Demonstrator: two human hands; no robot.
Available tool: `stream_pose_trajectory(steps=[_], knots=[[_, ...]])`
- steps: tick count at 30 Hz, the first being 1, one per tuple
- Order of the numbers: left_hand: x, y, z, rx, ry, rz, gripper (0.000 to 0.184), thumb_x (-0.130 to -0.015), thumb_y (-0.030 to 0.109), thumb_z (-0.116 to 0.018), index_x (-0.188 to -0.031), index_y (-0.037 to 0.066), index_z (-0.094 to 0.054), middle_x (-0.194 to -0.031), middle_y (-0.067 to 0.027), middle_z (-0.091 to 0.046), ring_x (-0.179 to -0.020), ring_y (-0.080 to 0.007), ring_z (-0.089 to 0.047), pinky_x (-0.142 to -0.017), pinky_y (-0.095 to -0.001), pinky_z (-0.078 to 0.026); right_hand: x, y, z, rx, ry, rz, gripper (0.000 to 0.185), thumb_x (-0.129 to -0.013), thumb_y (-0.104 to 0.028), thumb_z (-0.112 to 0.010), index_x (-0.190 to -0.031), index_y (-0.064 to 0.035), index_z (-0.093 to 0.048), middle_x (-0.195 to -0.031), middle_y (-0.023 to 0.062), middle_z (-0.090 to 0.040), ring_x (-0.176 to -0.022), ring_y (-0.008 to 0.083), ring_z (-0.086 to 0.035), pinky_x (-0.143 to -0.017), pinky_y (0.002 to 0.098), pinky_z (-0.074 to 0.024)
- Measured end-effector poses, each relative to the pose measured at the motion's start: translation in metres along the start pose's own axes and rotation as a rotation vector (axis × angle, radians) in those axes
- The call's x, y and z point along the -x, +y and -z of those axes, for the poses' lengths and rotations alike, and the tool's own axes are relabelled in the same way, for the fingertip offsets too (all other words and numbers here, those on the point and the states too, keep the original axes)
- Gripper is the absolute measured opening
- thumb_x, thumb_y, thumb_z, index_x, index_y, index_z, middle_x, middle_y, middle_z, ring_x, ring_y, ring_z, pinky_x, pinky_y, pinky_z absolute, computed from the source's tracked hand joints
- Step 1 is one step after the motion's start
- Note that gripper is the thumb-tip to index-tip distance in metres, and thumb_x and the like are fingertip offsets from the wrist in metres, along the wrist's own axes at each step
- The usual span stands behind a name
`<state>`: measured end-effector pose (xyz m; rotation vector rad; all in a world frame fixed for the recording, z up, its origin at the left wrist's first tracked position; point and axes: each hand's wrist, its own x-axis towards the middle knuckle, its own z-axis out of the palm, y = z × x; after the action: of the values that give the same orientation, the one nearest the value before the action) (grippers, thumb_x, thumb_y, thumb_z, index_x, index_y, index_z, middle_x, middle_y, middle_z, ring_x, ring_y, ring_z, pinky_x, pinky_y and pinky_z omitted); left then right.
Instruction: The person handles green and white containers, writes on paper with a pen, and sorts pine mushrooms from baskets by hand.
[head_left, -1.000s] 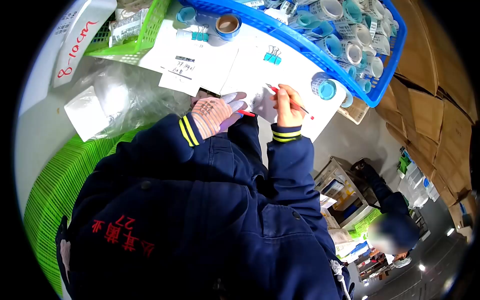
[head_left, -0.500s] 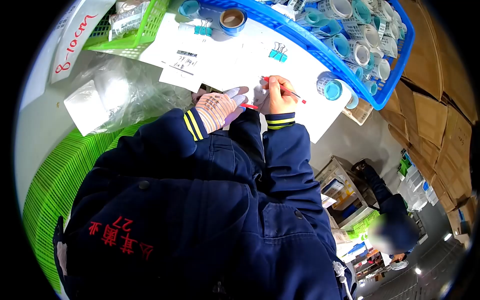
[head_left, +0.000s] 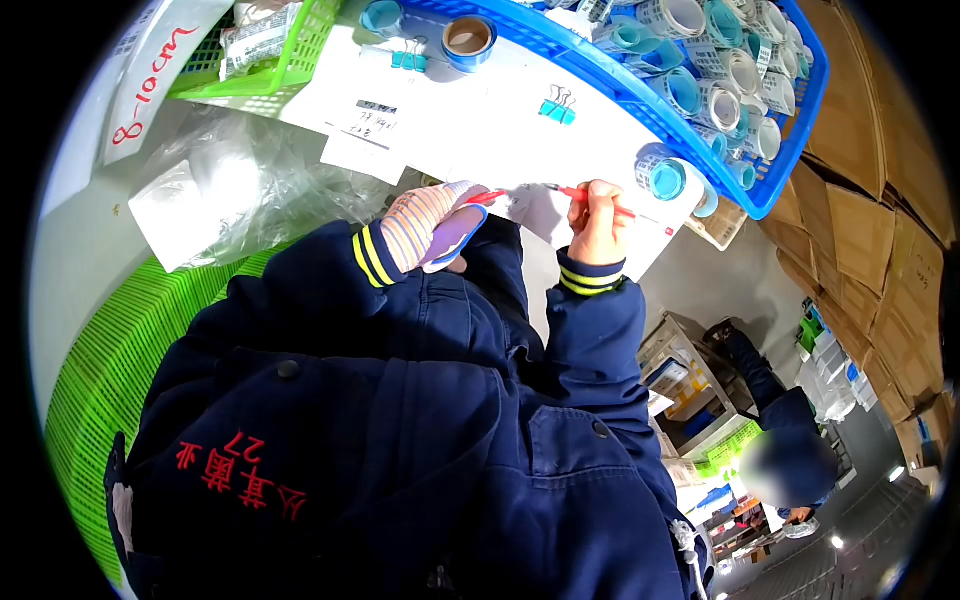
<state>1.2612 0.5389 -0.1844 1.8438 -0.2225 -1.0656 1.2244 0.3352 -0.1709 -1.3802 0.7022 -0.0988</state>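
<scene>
Across the pale table [head_left: 115, 235], a white panel [head_left: 150, 85] reads "8-10cm" at far left. Near the front edge, the gloved left hand [head_left: 430, 225] grips a small red piece [head_left: 486, 198]; the bare right hand [head_left: 598, 225] pinches a red pen [head_left: 572, 191] above paper [head_left: 500, 120].

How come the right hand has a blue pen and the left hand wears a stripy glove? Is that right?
Almost! The pen in the right hand is red, not blue, as the head view shows. The left hand does wear a stripy glove.
</scene>
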Motion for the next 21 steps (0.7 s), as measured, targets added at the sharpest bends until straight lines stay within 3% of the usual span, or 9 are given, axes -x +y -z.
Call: stream_pose_trajectory(steps=[2, 5, 8, 9, 11, 14, 21], knots=[[0.003, 0.003, 0.003, 0.124, -0.021, 0.027, 0.031, -0.084, 0.016, -0.048, -0.113, 0.006, -0.052, -0.070, -0.0082, -0.056, -0.062, -0.0140, -0.057, -0.057, -0.0283, -0.047, 0.012, -0.012, -0.008, 0.005, -0.065, 0.006, 0.016, -0.089, -0.015, -0.048, -0.080, -0.0019, -0.054, -0.059, 0.0030, -0.053, -0.051, 0.0057, -0.042, -0.048, 0.0192, -0.0336], [0.006, 0.006, 0.004, 0.054, -0.038, -0.013, 0.032, -0.084, 0.015, -0.045, -0.115, 0.007, -0.050, -0.070, -0.0045, -0.053, -0.061, -0.0109, -0.055, -0.053, -0.0266, -0.048, 0.025, -0.017, -0.016, 0.018, -0.158, 0.017, 0.012, -0.088, -0.011, -0.051, -0.081, -0.0015, -0.054, -0.060, 0.0017, -0.053, -0.052, 0.0052, -0.043, -0.049, 0.0188, -0.0349], [0.007, 0.001, 0.002, 0.256, -0.101, 0.134, 0.033, -0.085, 0.015, -0.044, -0.117, 0.008, -0.050, -0.070, -0.0030, -0.051, -0.060, -0.0104, -0.053, -0.051, -0.0269, -0.050, 0.029, -0.012, -0.024, 0.012, -0.195, 0.033, 0.009, -0.086, -0.009, -0.053, -0.082, -0.0003, -0.055, -0.061, 0.0013, -0.054, -0.054, 0.0047, -0.046, -0.051, 0.0178, -0.0366], [0.008, 0.002, 0.003, 0.254, -0.123, 0.156, 0.034, -0.085, 0.015, -0.044, -0.118, 0.008, -0.049, -0.070, -0.0027, -0.051, -0.060, -0.0103, -0.053, -0.051, -0.0272, -0.050, 0.029, -0.010, -0.026, 0.072, -0.194, 0.064, 0.015, -0.088, -0.015, -0.052, -0.081, -0.0014, -0.053, -0.060, 0.0037, -0.054, -0.050, 0.0063, -0.044, -0.047, 0.0194, -0.0358], [0.010, 0.004, 0.004, 0.250, -0.143, 0.177, 0.035, -0.085, 0.015, -0.044, -0.119, 0.009, -0.048, -0.071, -0.0023, -0.050, -0.059, -0.0102, -0.052, -0.050, -0.0275, -0.051, 0.030, -0.007, -0.027, 0.072, -0.199, 0.077, 0.016, -0.088, -0.016, -0.053, -0.080, -0.0013, -0.053, -0.060, 0.0037, -0.054, -0.050, 0.0063, -0.045, -0.047, 0.0194, -0.0362], [0.013, 0.009, 0.004, 0.242, -0.114, 0.103, 0.035, -0.084, 0.015, -0.044, -0.119, 0.008, -0.048, -0.067, -0.0028, -0.050, -0.057, -0.0097, -0.051, -0.050, -0.0254, -0.048, 0.033, -0.008, -0.025, 0.069, -0.207, 0.035, 0.011, -0.086, -0.009, -0.053, -0.082, 0.0005, -0.055, -0.063, 0.0015, -0.054, -0.055, 0.0049, -0.046, -0.051, 0.0184, -0.0372], [0.017, 0.001, 0.004, 0.106, -0.114, -0.031, 0.035, -0.084, 0.016, -0.047, -0.118, 0.008, -0.049, -0.060, -0.0032, -0.051, -0.053, -0.0099, -0.048, -0.048, -0.0267, -0.041, 0.040, -0.006, -0.021, 0.100, -0.226, -0.035, 0.013, -0.086, -0.011, -0.053, -0.081, 0.0001, -0.055, -0.061, 0.0006, -0.053, -0.055, 0.0050, -0.045, -0.051, 0.0184, -0.0367]])
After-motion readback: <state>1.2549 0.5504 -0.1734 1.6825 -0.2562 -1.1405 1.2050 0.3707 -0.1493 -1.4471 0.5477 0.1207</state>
